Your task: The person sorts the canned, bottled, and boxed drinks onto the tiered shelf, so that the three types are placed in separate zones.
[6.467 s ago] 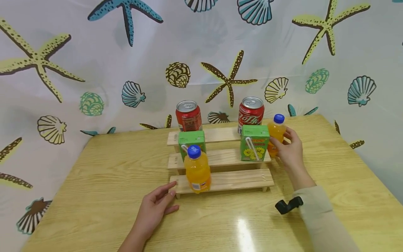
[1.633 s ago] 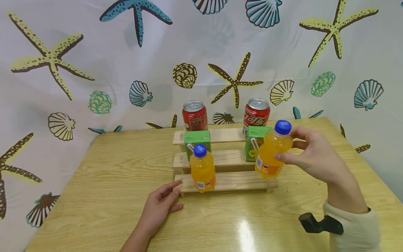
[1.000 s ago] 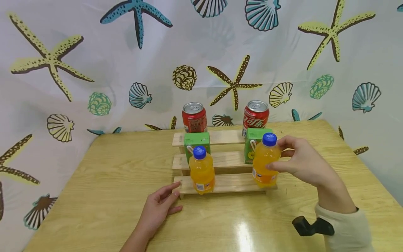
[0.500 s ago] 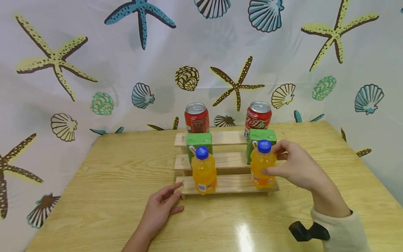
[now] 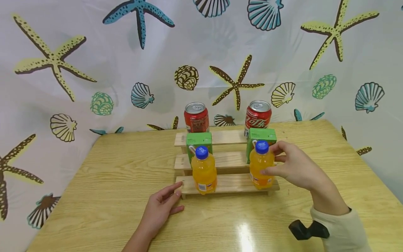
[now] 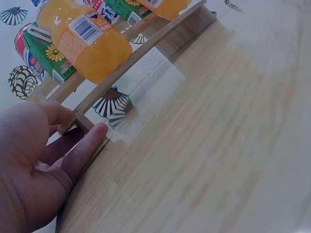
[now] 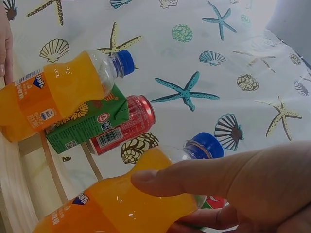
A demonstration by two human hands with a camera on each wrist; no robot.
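Note:
My right hand (image 5: 294, 168) grips an orange soda bottle (image 5: 259, 164) with a blue cap, thumb in front and fingers behind. The bottle is upright at the right end of the lowest step of a three-step wooden rack (image 5: 233, 183). In the right wrist view, the thumb presses that bottle's (image 7: 141, 204) side. At the rack's left end, my left hand (image 5: 160, 206) holds the corner of the lowest step. The left wrist view shows the thumb beside the rack's leg and a finger at the plank's end. A second orange soda bottle (image 5: 204, 171) stands on that step's left part.
Green drink cartons with straws, a left one (image 5: 199, 140) and a right one (image 5: 262, 134), stand on the middle step. Red cola cans, left (image 5: 196, 119) and right (image 5: 258, 115), occupy the top step. Behind the wooden table (image 5: 126, 168) hangs a patterned cloth (image 5: 163, 35).
My right hand has brought the second bottle from beside the rack's right side to its lowest step, moving it slightly left and down lately. The left hand stays at the rack's corner.

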